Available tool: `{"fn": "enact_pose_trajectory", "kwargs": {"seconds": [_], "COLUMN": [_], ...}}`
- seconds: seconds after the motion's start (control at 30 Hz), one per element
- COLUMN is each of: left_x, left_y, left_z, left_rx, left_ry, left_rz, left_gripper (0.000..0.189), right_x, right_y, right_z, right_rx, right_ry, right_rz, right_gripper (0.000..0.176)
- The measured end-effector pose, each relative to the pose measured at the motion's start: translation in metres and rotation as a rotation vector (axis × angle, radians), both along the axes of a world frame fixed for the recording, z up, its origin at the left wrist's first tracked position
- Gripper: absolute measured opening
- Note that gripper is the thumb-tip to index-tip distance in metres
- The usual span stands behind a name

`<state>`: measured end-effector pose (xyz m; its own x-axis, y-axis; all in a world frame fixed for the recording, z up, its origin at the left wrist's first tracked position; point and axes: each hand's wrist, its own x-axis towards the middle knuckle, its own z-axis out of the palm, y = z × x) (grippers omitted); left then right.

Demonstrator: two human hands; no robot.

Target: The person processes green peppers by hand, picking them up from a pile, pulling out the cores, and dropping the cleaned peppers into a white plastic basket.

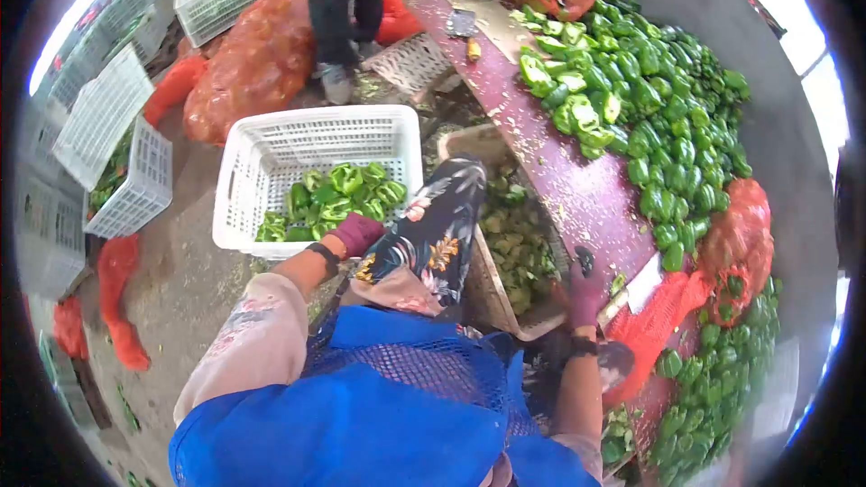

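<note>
My left hand (pixel 359 233), in a purple glove, is at the near right corner of a white plastic basket (pixel 316 115), beside my knee. Its fingers are not clear enough to show whether they hold anything. Cut green peppers (pixel 338 194) lie in the basket just beyond this hand. My right hand (pixel 585 296), also gloved, is at the near edge of the purple-red board (pixel 541 171). Its fingers are closed around a small dark thing (pixel 585 260) that I cannot make out. A flat white piece (pixel 643 284) lies just right of that hand.
A large heap of green peppers (pixel 667 126) covers the board's right side. Between my legs stands a bin (pixel 492 289) of pepper scraps. Filled red mesh sacks (pixel 257 63), more white crates (pixel 135 180) and a standing person's legs (pixel 338 9) surround the basket.
</note>
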<state>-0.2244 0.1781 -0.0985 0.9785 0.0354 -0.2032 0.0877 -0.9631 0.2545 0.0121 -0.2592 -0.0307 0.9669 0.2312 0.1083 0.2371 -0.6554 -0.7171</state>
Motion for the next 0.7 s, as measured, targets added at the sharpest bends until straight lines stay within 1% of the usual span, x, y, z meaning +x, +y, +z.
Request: {"fn": "enact_pose_trajectory", "kwargs": {"seconds": [0.03,0.07,0.13,0.17,0.2,0.27,0.3,0.37,0.4,0.43,0.47,0.5,0.53,0.57,0.6,0.63,0.67,0.7], "left_x": [-0.004,-0.007,-0.002,-0.004,-0.001,0.002,0.003,0.003,0.003,0.011,0.021,0.031,0.055,0.08,0.092,0.128,0.17,0.207], "left_y": [-0.001,-0.002,0.001,0.002,0.0,-0.001,-0.003,-0.005,0.007,0.009,0.016,0.025,0.01,0.026,0.02,0.03,-0.001,-0.024], "left_z": [0.008,0.008,-0.001,-0.004,0.007,0.013,0.012,0.011,-0.015,-0.008,0.003,0.029,0.101,0.111,0.122,0.148,0.187,0.205], "left_rx": [-0.003,-0.006,0.028,0.065,0.042,-0.007,-0.017,-0.03,-0.059,-0.091,-0.117,-0.149,-0.062,-0.014,0.111,-0.011,0.033,-0.013], "left_ry": [-0.021,-0.039,0.055,0.028,0.078,0.138,0.102,0.028,0.065,0.202,0.34,0.479,0.594,0.484,0.418,-0.069,-0.183,-0.35], "left_rz": [-0.004,-0.012,0.025,0.003,0.032,0.099,0.15,0.252,0.261,0.186,0.113,0.048,0.107,0.042,-0.014,0.137,0.172,0.086], "left_gripper": [0.02,0.019,0.02,0.02,0.023,0.026,0.027,0.03,0.037,0.038,0.041,0.054,0.07,0.079,0.076,0.066,0.057,0.055], "right_x": [-0.015,-0.022,-0.018,-0.015,-0.011,-0.001,-0.004,0.009,0.018,0.032,0.042,0.049,0.055,0.061,0.068,0.075,0.08,0.085], "right_y": [0.016,0.025,0.021,0.016,0.013,0.009,0.014,0.011,0.008,0.005,0.005,0.01,0.014,0.019,0.022,0.024,0.026,0.027], "right_z": [0.037,0.059,0.061,0.063,0.068,0.077,0.098,0.111,0.114,0.111,0.111,0.113,0.114,0.115,0.111,0.107,0.101,0.09], "right_rx": [-0.037,-0.073,0.003,0.039,0.121,0.297,0.41,0.385,0.371,0.293,0.371,0.455,0.538,0.586,0.617,0.648,0.681,0.726], "right_ry": [0.019,0.042,-0.031,-0.069,-0.028,0.051,0.173,0.202,0.216,0.138,0.178,0.218,0.259,0.247,0.233,0.22,0.207,0.177], "right_rz": [0.009,0.012,0.039,0.059,0.074,0.121,0.081,0.066,0.056,0.079,0.063,0.047,0.029,0.039,0.018,-0.004,-0.029,-0.05], "right_gripper": [0.034,0.034,0.031,0.03,0.03,0.03,0.029,0.028,0.028,0.029,0.029,0.03,0.03,0.034,0.034,0.035,0.036,0.037]}}
